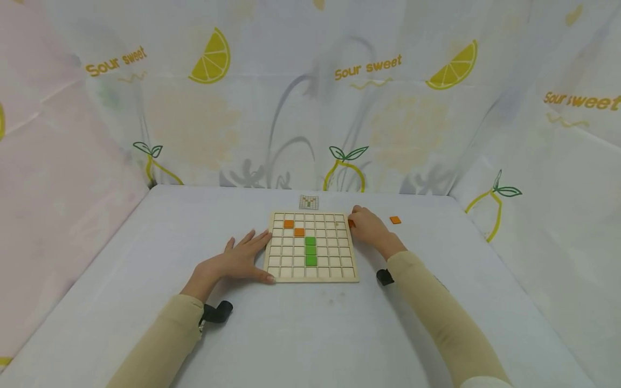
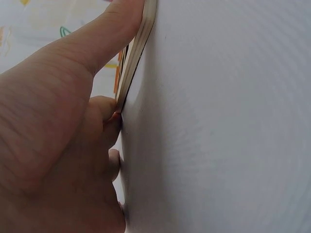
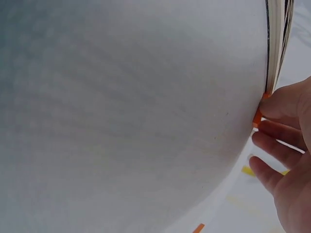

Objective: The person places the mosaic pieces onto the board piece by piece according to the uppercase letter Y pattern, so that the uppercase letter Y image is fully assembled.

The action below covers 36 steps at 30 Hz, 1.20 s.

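Observation:
A square wooden grid board lies on the table, holding a column of green tiles and two orange tiles set diagonally at its upper left. With fingers spread and fairly straight, my left hand touches the board's left edge, the thumb at the near corner; the left wrist view shows that thumb against the board's side. At the board's upper right edge my right hand pinches an orange square tile between thumb and index finger. Fingers partly cover that tile in the head view.
A small pattern card with a coloured Y shape lies behind the board. Another orange tile rests on the white tabletop, right of my right hand. Patterned cloth hangs around the back and sides.

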Tool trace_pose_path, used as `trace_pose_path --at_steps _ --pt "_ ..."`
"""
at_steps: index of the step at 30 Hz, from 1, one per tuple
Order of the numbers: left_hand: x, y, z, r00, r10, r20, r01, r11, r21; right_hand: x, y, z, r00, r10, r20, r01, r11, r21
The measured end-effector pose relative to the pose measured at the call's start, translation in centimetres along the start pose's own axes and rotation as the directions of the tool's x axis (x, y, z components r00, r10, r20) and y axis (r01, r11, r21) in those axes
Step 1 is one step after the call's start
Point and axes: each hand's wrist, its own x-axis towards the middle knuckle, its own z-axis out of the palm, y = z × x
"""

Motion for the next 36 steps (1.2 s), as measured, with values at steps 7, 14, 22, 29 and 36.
trace_pose_path --at_steps 7,14,22,29,36 --pt "-0.04 0.09 -0.06 1.0 0.001 -0.001 -0.001 1.0 -0.002 0.22 0.16 -0.09 1.0 -0.015 0.026 0.016 0.998 -0.057" --pt "0.16 0.03 0.03 1.0 0.005 -0.002 -0.005 1.0 0.001 0.54 0.55 -0.12 0.998 -0.007 0.058 0.012 0.997 -0.078" --pt "0.2 -0.28 0.28 1.0 0.006 -0.009 -0.006 1.0 0.002 0.42 0.39 -0.65 0.998 -0.023 0.055 0.026 0.998 -0.06" --pt "0.19 -0.23 0.27 1.0 0.01 -0.009 -0.01 1.0 0.003 0.02 0.62 -0.93 0.999 -0.013 0.032 0.015 0.998 -0.065" --pt "0.38 -0.51 0.43 1.0 0.006 -0.01 -0.006 1.0 0.017 -0.19 0.73 -0.9 1.0 -0.028 0.012 0.029 0.998 -0.059"
